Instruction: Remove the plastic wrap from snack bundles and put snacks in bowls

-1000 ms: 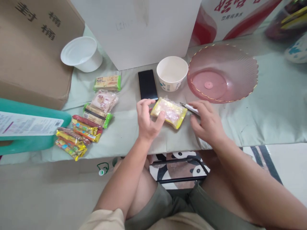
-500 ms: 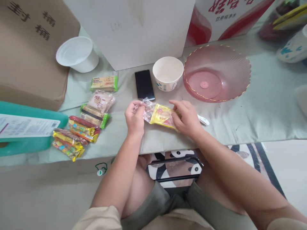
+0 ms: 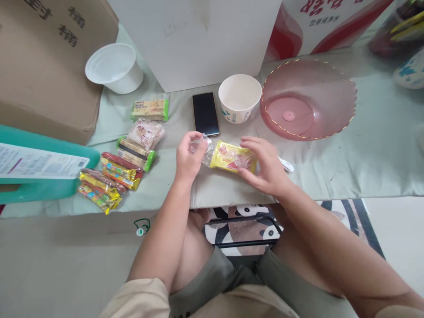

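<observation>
My left hand [image 3: 192, 152] is closed, pinching a crumpled clear plastic wrapper [image 3: 208, 149] between thumb and fingers. A yellow snack packet [image 3: 232, 156] lies against or partly inside the wrapper's right end; I cannot tell which. Around the packet's right end, my right hand [image 3: 263, 165] is open, thumb near the lower edge and fingers spread by the upper edge. Part of a white object [image 3: 286, 165] shows behind that hand. Beyond the left hand lies a black phone [image 3: 206, 114], and to its right stands a white paper bowl [image 3: 240, 99].
Several wrapped snacks [image 3: 145, 133] lie at the left, beside a green jug [image 3: 39, 190]. A white tub [image 3: 124, 73] stands near a cardboard box [image 3: 59, 79]. A pink ribbed bowl [image 3: 318, 92] sits at the right; a white box [image 3: 198, 44] stands behind.
My right hand has spread its fingers wider around the packet's right end. The left hand keeps pinching the wrapper. The whole view has shifted slightly.
</observation>
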{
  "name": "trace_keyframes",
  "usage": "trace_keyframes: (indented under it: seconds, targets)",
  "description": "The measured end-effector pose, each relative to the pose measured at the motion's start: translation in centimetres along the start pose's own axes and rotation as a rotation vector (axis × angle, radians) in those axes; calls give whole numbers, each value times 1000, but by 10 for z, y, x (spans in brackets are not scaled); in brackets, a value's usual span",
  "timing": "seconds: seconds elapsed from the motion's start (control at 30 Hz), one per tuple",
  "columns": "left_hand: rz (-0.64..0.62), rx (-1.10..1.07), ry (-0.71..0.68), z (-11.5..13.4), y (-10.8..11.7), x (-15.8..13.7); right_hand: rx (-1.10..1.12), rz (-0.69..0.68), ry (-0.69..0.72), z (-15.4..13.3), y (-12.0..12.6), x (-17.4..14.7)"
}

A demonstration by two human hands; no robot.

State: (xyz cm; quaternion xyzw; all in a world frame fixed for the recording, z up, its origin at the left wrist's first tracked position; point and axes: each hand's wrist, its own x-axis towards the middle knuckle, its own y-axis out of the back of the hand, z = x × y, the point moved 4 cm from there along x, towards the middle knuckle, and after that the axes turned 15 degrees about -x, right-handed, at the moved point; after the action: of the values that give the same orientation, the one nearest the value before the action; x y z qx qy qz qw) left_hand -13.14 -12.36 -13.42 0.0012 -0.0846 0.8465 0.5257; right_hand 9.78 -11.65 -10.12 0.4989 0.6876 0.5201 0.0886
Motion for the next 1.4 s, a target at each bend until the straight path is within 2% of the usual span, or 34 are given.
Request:
trace_keyframes:
  seconds: [0.07,0.1,0.17,0.27,0.33,0.47,0.57,0.63,0.67,0.73,0.8,0.9,0.97,1.1,1.17,1.23,1.27,1.33,1.4]
  targets:
    - [-123,87,-71,1,-5,-1,-22,-59,25,-3,-6,2]
    - [-132,107,-102,1,-4,0,-33,-61,9,-2,-6,3]
    - [-69,103,-128,-2,1,3,-47,-24,-75,1,-1,4]
    - [29,121,-98,-6,11,8,-67,104,-251,9,16,-4]
    - [66,170,-102,-6,16,11,-84,180,-311,13,26,-13]
    - [103,275,-150,0,20,10,-139,280,-267,22,38,-25]
    - [111,331,-212,7,21,7,-229,402,-220,25,47,-26]
    - [55,378,-281,11,20,5,-238,469,-132,18,52,-26]
    - [-11,412,-318,13,18,3,-220,460,-67,12,52,-25]
    - [-182,493,-355,13,12,-1,-196,338,26,0,46,-22]
    - [-319,571,-336,10,8,-5,-251,170,11,-5,35,-18]
    - [-371,612,-304,12,6,-10,-379,-12,-80,-4,21,-13]
    - [-362,595,-323,21,5,-15,-432,-32,-84,-5,22,-10]
    - [-371,520,-380,47,2,-30,-446,56,-13,-19,41,-14]
    - [-409,439,-371,58,2,-39,-399,64,91,-29,50,-20]
    - [-469,369,-296,63,5,-49,-324,0,240,-36,52,-30]
    - [-504,347,-239,63,8,-53,-284,-74,306,-38,50,-35]
    - [-568,320,-113,60,14,-59,-199,-313,391,-37,40,-47]
    - [-592,304,-4,54,22,-60,-154,-553,385,-31,27,-58]
